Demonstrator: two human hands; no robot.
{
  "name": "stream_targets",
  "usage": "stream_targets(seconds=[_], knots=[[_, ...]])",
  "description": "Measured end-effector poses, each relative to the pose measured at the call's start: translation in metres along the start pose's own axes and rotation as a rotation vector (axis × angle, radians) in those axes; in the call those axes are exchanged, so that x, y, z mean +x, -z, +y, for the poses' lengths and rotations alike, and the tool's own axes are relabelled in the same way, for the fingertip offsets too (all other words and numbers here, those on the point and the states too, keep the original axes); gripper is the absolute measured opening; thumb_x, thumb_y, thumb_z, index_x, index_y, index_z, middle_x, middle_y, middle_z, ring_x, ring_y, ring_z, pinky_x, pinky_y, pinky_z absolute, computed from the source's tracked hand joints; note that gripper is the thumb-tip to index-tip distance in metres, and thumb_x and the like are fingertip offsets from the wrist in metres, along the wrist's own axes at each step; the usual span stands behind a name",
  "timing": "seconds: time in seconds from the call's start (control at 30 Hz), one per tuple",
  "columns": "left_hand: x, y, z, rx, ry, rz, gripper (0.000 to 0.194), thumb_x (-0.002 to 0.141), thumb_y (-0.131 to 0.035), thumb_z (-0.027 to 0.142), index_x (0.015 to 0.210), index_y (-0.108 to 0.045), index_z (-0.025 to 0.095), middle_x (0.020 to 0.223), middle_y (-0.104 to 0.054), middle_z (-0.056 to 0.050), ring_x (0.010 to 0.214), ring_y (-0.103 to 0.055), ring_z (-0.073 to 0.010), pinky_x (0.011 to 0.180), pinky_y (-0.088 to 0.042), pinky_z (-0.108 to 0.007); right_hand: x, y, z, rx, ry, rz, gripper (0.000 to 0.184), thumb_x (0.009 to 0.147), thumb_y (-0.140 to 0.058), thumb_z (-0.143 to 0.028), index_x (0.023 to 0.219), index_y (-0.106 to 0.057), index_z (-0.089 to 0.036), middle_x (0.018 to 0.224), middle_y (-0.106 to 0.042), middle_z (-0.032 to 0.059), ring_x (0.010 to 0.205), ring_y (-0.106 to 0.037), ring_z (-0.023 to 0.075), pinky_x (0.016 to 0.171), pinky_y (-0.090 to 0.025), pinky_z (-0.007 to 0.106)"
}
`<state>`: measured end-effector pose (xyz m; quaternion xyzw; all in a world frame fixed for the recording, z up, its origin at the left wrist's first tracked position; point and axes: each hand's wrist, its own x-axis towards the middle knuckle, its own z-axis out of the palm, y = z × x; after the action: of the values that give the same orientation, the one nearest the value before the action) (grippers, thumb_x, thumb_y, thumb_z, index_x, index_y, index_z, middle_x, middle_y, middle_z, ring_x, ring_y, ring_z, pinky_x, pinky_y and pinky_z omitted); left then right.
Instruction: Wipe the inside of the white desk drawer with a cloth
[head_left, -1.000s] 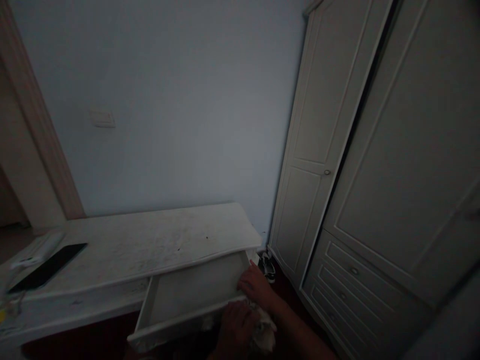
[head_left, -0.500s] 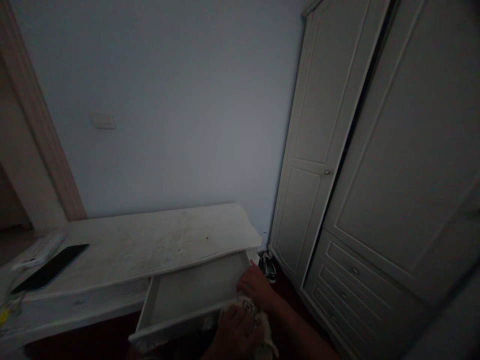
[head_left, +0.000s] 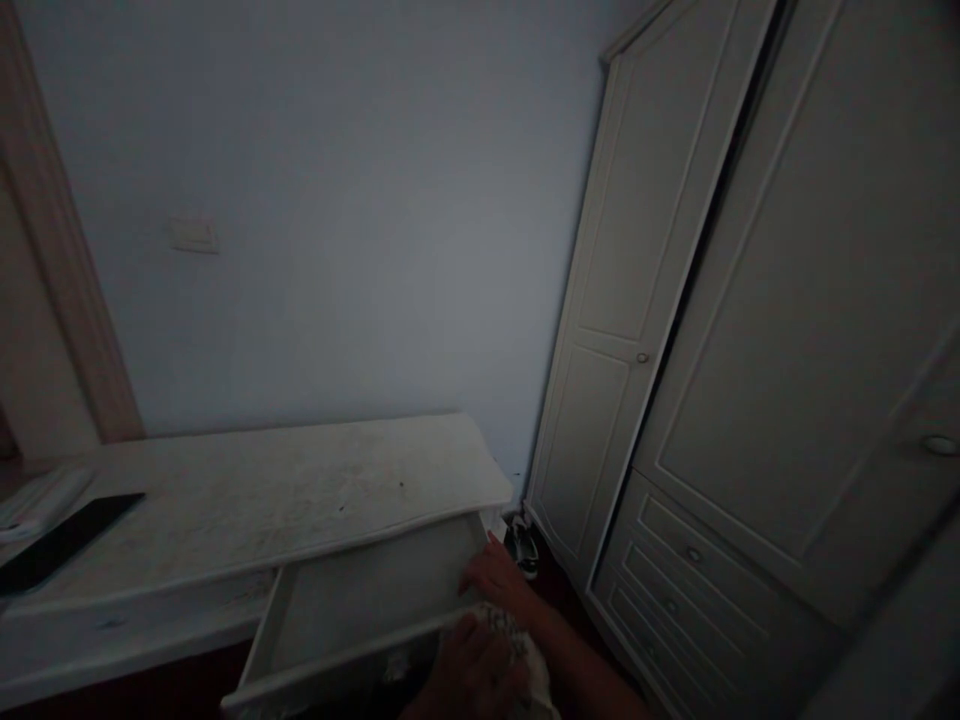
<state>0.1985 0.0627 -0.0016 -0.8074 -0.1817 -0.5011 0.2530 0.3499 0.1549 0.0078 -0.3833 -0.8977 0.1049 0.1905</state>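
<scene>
Your left grip [head_left: 471,665] clutches the patterned cloth [head_left: 504,622], which bunches beneath and right of it, at the near right of the open drawer [head_left: 337,657]. Your right grip [head_left: 496,578] touches the drawer's right side; you cannot tell whether it pinches.

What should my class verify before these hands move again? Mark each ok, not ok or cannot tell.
1. White rectangular drawer pulled open: ok.
2. Left hand on the pale, dark-patterned fabric cloth: ok.
3. Firm grip on the cloth: cannot tell; the fingers' undersides are hidden.
4. Right hand clear of the drawer's edge: not ok; it is at the right side.
5. Flat black rectangular slab away from both hands: ok, far left on the long white desk.
6. Good lighting: not ok, dim.
</scene>
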Motion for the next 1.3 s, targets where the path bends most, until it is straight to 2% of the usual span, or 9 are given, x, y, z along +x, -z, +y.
stream_targets(seconds=[0.07,0.23,0.37,0.47,0.6,0.83,0.97,1.13,1.3], knots=[[0.004,0.004,-0.005,-0.023,-0.051,-0.043,0.004,0.098,-0.067,0.033,0.098,-0.068,0.029,0.072,-0.064,0.002,0.067,-0.056,-0.0169,0.075,-0.044,-0.036,0.0,0.003,-0.003,0.026,-0.019,0.0,0.055,0.114,-0.027,-0.03,0.1,-0.08,-0.029,0.099,-0.078,0.0037,0.109,-0.066,0.0223,0.128,-0.019,0.05],[-0.02,-0.006,-0.007,-0.08,-0.199,-0.173,0.02,0.086,-0.084,0.04,0.096,-0.069,0.031,0.078,-0.068,0.005,0.07,-0.059,-0.0162,0.069,-0.042,-0.034,-0.006,0.013,-0.018,0.063,-0.011,0.053,0.057,0.116,-0.023,-0.036,0.106,-0.078,-0.028,0.109,-0.076,0.0031,0.118,-0.061,0.0214,0.13,-0.015,0.05],[-0.035,-0.027,0.002,-0.03,-0.169,-0.168,0.021,0.086,-0.084,0.042,0.087,-0.068,0.029,0.08,-0.071,0.003,0.073,-0.063,-0.0168,0.07,-0.045,-0.033,-0.005,0.016,-0.02,0.082,-0.004,0.054,0.067,0.116,-0.013,-0.029,0.104,-0.079,-0.027,0.113,-0.075,0.0041,0.119,-0.06,0.0206,0.129,-0.018,0.048],[-0.037,-0.032,0.006,-0.019,-0.183,-0.195,0.019,0.089,-0.082,0.044,0.09,-0.069,0.029,0.084,-0.073,0.002,0.076,-0.065,-0.0171,0.074,-0.047,-0.033,-0.002,0.016,-0.02,0.038,-0.014,0.018,0.063,0.116,-0.019,-0.03,0.102,-0.08,-0.027,0.111,-0.076,0.0037,0.119,-0.058,0.0216,0.128,-0.019,0.048],[-0.027,-0.024,0.004,-0.037,-0.2,-0.236,0.016,0.091,-0.081,0.041,0.094,-0.07,0.03,0.091,-0.075,0.002,0.083,-0.066,-0.0165,0.085,-0.05,-0.035,0.0,0.016,-0.02,0.011,-0.023,-0.007,0.055,0.116,-0.028,-0.036,0.101,-0.08,-0.027,0.107,-0.076,0.0034,0.114,-0.059,0.0224,0.125,-0.022,0.048],[0.018,-0.001,-0.002,-0.116,-0.216,-0.223,0.01,0.094,-0.077,0.038,0.096,-0.069,0.031,0.078,-0.066,0.005,0.074,-0.059,-0.0154,0.072,-0.043,-0.033,-0.002,0.012,-0.014,0.128,-0.025,0.064,0.066,0.117,-0.017,-0.042,0.102,-0.08,-0.028,0.109,-0.073,0.0025,0.116,-0.06,0.0209,0.126,-0.021,0.047],[0.016,0.003,-0.004,-0.101,-0.25,-0.305,0.017,0.09,-0.083,0.038,0.096,-0.068,0.032,0.082,-0.068,0.005,0.079,-0.061,-0.0159,0.077,-0.044,-0.033,-0.001,0.008,-0.012,0.076,-0.024,0.027,0.058,0.116,-0.025,-0.041,0.102,-0.08,-0.028,0.106,-0.074,0.0034,0.111,-0.061,0.0224,0.126,-0.021,0.05],[-0.022,0.004,-0.007,-0.018,-0.162,-0.164,0.018,0.092,-0.079,0.043,0.089,-0.067,0.03,0.08,-0.068,0.004,0.073,-0.059,-0.0161,0.076,-0.045,-0.033,-0.002,0.006,-0.011,0.014,0.017,-0.006,0.055,0.116,-0.026,-0.032,0.103,-0.079,-0.027,0.099,-0.076,0.0029,0.109,-0.063,0.0216,0.128,-0.016,0.05],[-0.059,0.033,-0.02,0.057,0.01,-0.012,0.023,0.108,-0.054,0.038,0.091,-0.067,0.029,0.082,-0.071,0.003,0.077,-0.064,-0.0146,0.086,-0.048,-0.029,-0.005,0.008,-0.014,0.031,0.024,0.025,0.055,0.117,-0.026,-0.033,0.103,-0.079,-0.028,0.102,-0.076,0.0016,0.111,-0.063,0.02,0.129,-0.012,0.049]])
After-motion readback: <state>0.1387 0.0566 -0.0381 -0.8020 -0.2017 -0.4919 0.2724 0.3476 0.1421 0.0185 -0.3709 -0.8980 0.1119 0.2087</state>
